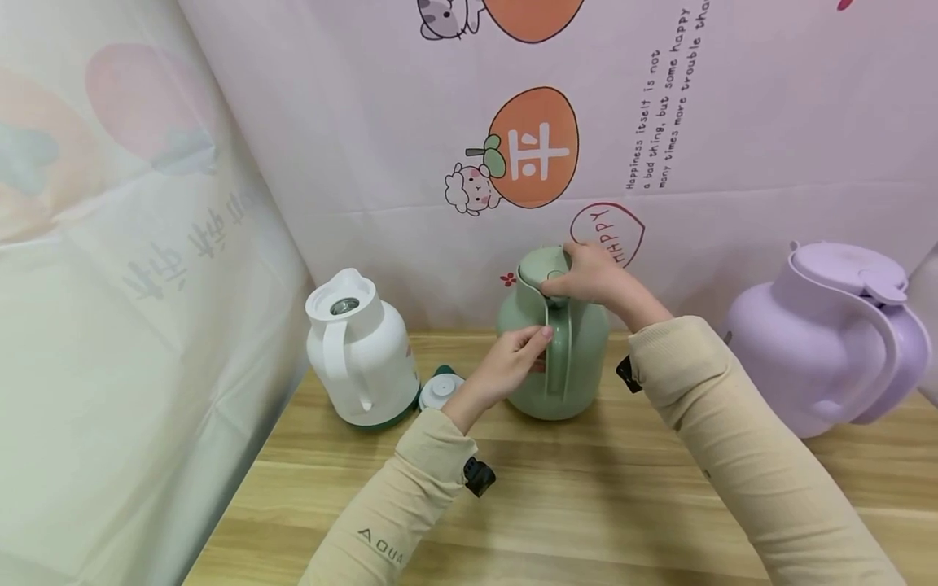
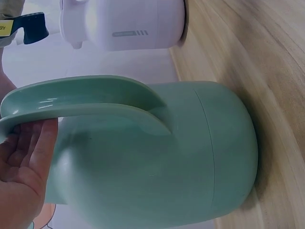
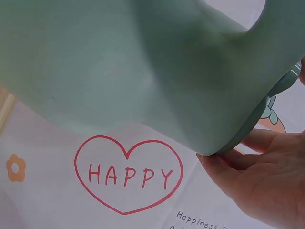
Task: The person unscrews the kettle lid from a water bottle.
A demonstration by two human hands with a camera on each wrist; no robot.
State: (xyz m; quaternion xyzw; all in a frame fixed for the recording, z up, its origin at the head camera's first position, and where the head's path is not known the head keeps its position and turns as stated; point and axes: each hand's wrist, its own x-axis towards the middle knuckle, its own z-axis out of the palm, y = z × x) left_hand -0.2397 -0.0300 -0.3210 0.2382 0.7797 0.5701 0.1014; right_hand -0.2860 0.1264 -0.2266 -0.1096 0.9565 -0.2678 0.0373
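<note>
A green thermos jug [image 1: 586, 358] stands upright on the table against the back sheet. My left hand [image 1: 509, 362] holds its handle [image 1: 559, 350], thumb on the near side and fingers tucked under the grip, as the left wrist view shows with the hand [image 2: 24, 176] inside the handle [image 2: 86, 93]. On top, my right hand [image 1: 597, 273] grips the round lid [image 1: 541, 264] with thumb and fingers at its edge. From the right wrist view, fingertips of that hand [image 3: 267, 176] lie along the lid's rim [image 3: 245, 129], at the jug's mouth.
On the left stands a white jug [image 1: 366, 358] with its top uncovered. A white and green stopper [image 1: 441, 389] lies beside it, partly behind my left wrist. At the right is a lilac jug [image 1: 791, 350], lid on. A printed sheet [image 1: 396, 146] hangs behind the wooden table [image 1: 557, 505].
</note>
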